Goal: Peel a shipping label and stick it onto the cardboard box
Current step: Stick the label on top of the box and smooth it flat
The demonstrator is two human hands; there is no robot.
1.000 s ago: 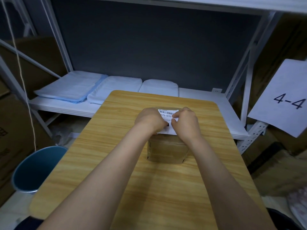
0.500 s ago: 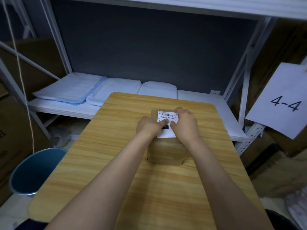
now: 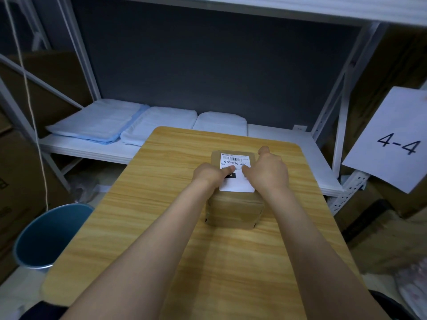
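Cardboard box [image 3: 234, 210] stands on the wooden table [image 3: 161, 227], toward the table's far end and a little right of its centre line. Shipping label [image 3: 235, 184] lies flat on the box's top face, covering most of it; a strip of bare cardboard shows along the far edge and the left edge of the top. Barcode at the label's far end, printed "070-070-A80" just below it, and a small black block nearer the label's middle.

Left hand [image 3: 211, 175]: loosely curled, nothing gripped, one fingertip extended and pressing down on the label near its middle, just above the black block. Heel of the hand overlaps the box's left top edge.

Right hand [image 3: 268, 169]: fingers spread fairly wide, palm down, nothing gripped. Thumb tip touches the label close to the left fingertip; remaining fingers reach past the box's right top edge toward the far corner. Whether the palm itself contacts the box, cannot tell.

Beyond the table's far edge: white metal shelf [image 3: 277, 144] with folded white and pale blue cloths [image 3: 104, 123]. Left of the table, on the floor: blue bin [image 3: 46, 234]. Right of the table: paper sign "4-4" [image 3: 392, 139] hanging from the shelf frame.
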